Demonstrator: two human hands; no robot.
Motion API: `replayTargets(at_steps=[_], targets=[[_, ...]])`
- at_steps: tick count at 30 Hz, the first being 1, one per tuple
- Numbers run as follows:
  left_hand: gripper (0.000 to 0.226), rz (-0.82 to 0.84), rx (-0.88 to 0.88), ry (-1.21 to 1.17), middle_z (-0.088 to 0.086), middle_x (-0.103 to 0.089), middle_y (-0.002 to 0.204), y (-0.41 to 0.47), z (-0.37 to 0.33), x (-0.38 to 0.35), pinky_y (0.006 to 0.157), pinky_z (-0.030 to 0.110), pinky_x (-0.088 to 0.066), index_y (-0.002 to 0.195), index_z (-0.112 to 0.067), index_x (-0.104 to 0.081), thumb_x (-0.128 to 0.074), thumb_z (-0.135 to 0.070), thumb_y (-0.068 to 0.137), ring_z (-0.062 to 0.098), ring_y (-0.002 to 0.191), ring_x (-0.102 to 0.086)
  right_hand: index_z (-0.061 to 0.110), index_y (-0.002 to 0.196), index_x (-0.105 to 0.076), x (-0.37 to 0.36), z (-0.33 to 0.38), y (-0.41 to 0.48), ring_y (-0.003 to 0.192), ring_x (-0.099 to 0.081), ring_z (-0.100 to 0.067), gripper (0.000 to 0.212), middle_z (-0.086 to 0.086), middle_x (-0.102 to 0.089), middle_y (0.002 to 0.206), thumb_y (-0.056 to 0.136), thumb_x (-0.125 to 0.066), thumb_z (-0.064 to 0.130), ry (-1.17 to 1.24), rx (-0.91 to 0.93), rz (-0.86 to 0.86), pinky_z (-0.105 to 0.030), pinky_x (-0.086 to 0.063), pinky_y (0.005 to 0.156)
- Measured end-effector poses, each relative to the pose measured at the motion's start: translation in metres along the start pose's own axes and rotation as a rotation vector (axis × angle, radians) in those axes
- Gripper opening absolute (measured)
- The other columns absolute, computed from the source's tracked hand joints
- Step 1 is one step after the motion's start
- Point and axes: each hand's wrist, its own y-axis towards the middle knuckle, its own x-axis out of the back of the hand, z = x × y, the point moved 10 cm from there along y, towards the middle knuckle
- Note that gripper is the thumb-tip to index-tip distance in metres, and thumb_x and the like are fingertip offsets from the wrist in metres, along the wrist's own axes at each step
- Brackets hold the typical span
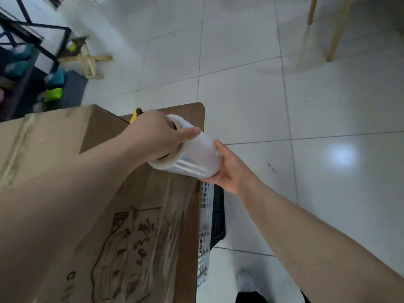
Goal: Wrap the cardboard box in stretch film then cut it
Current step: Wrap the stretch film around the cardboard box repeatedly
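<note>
A large cardboard box (pixel 54 136) with a printed drawing on its side stands on a brown table (pixel 190 112). Clear stretch film (pixel 161 219) lies over the box's near side. Above the table's right edge hangs the stretch film roll (pixel 194 158), held at both ends. My left hand (pixel 157 134) grips its far end, fingers in the core. Around the near end my right hand (pixel 229 167) is cupped. A yellow and black tool (pixel 135 114), likely a cutter, peeks out behind my left hand on the table.
A grey and black plastic crate (pixel 211 219) stands on the tiled floor (pixel 306 127) right of the table. A black metal rack (pixel 32 47) with coloured items is at the far left. Wooden legs (pixel 336 33) stand at the far right. My shoe (pixel 247 283) is below.
</note>
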Motion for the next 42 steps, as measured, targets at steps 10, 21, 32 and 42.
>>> replayTargets(at_steps=[10, 21, 32, 42], targets=[[0.035, 0.068, 0.068, -0.154, 0.001, -0.069, 0.085, 0.022, -0.008, -0.003, 0.066, 0.029, -0.049, 0.093, -0.009, -0.073, -0.082, -0.035, 0.071, 0.009, 0.072, -0.06, 0.006, 0.132, -0.054, -0.011, 0.027, 0.027, 0.109, -0.066, -0.033, 0.048, -0.018, -0.062, 0.128, 0.092, -0.063, 0.032, -0.023, -0.097, 0.012, -0.045, -0.059, 0.081], [0.038, 0.151, 0.314, -0.557, 0.004, -0.065, 0.079, 0.045, 0.002, 0.001, 0.074, 0.033, -0.052, 0.08, -0.013, -0.064, -0.076, -0.048, 0.073, 0.019, 0.075, -0.063, 0.003, 0.133, -0.055, -0.025, 0.054, 0.053, 0.116, -0.062, -0.036, 0.057, -0.018, -0.062, 0.129, 0.086, -0.072, 0.031, -0.058, -0.117, 0.055, -0.059, -0.05, 0.094], [0.04, 0.076, 0.226, -0.232, 0.013, -0.065, 0.088, 0.081, 0.007, 0.029, 0.073, 0.036, -0.052, 0.094, -0.002, -0.067, -0.081, -0.034, 0.073, 0.026, 0.081, -0.062, 0.007, 0.135, -0.048, -0.046, 0.06, 0.075, 0.12, -0.057, -0.034, 0.054, -0.018, -0.059, 0.127, 0.088, -0.065, 0.027, -0.062, -0.143, -0.011, -0.055, -0.039, 0.108], [0.034, 0.124, 0.047, 0.066, 0.006, -0.069, 0.091, 0.11, 0.014, 0.037, 0.075, 0.034, -0.05, 0.098, -0.009, -0.072, -0.079, -0.031, 0.074, 0.025, 0.088, -0.063, 0.01, 0.134, -0.054, -0.084, 0.064, 0.11, 0.116, -0.062, -0.027, 0.06, -0.014, -0.064, 0.126, 0.089, -0.062, 0.049, -0.163, -0.126, -0.01, -0.041, -0.048, 0.101]])
